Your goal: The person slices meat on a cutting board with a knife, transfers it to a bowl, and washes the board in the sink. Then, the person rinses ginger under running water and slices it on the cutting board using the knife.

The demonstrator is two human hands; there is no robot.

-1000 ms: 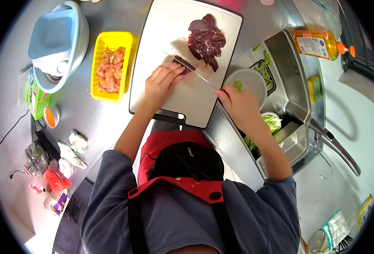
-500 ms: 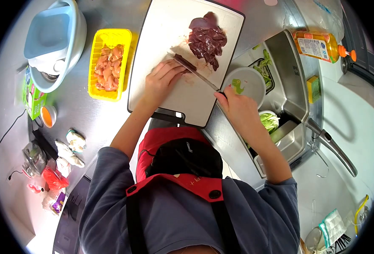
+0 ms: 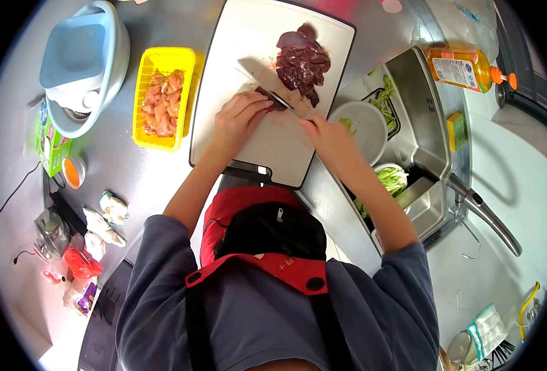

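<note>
A white cutting board [image 3: 227, 68] with a dark edge lies in front of me. On its far right part rests a pile of dark red sliced liver [image 3: 303, 62]. My left hand [image 3: 239, 120], fingers bent and close together, presses a small piece of liver [image 3: 277, 106] against the board. In my right hand [image 3: 332, 142] is the handle of a kitchen knife [image 3: 282, 101], mostly covered by the fingers. The blade slants across the board right beside my left fingertips, at the liver piece. The lower edge of the blade is hard to make out.
Left of the board stands a yellow tray [image 3: 138, 114] of cut raw meat [image 3: 162, 102], with blue basins [image 3: 115, 68] beyond. To the right, a white bowl [image 3: 372, 145] sits by the sink [image 3: 431, 133] holding green vegetables [image 3: 392, 179]. An orange bottle [image 3: 459, 68] lies past it.
My right hand has moved left and slightly up, closer to my left hand, carrying the knife with it. My left hand stays on the liver piece. The whole view has shifted slightly.
</note>
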